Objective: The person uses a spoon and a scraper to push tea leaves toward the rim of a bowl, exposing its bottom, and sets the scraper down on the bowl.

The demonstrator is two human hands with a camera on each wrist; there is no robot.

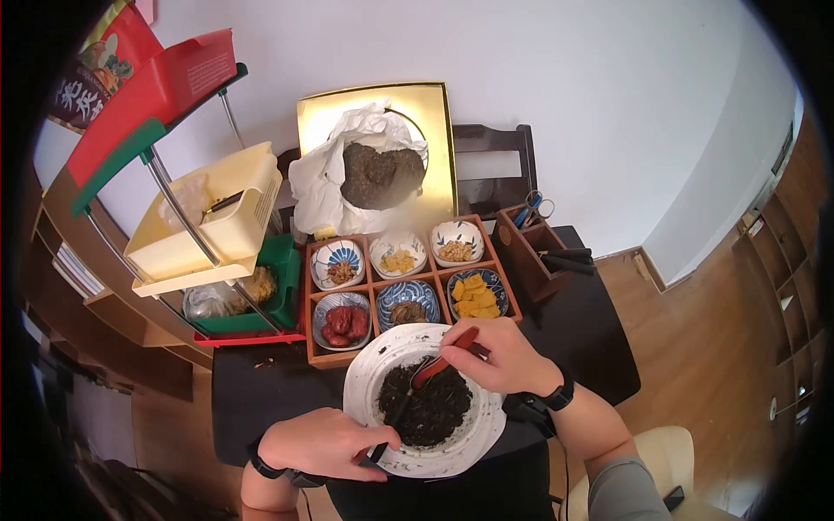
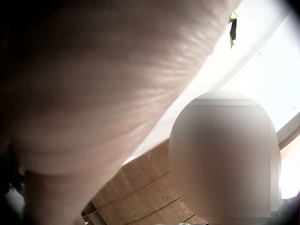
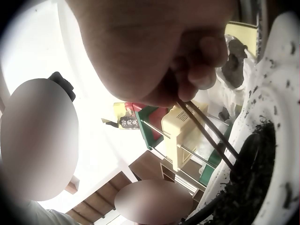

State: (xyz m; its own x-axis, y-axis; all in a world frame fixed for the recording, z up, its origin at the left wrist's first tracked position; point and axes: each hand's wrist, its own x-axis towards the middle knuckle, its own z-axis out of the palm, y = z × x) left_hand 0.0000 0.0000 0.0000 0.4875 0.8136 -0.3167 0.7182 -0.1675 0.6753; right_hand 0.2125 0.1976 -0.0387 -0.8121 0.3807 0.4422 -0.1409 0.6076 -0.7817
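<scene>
A white plate with a wide rim holds a heap of dark loose leaves that look like tea. My right hand grips red tweezers, angled down into the leaves. In the right wrist view, the two thin prongs reach the heap beneath the curled fingers. At the plate's near left rim, my left hand holds a slim black tool between thumb and fingers; its dark shaft points into the leaves. The left wrist view shows mostly blurred skin, with the fingertips hidden.
Behind the plate, a wooden divided tray holds small bowls of dried ingredients, including red dates. A dark compressed cake lies on white paper in a gold box. A tiered rack stands left, a wooden tool holder right.
</scene>
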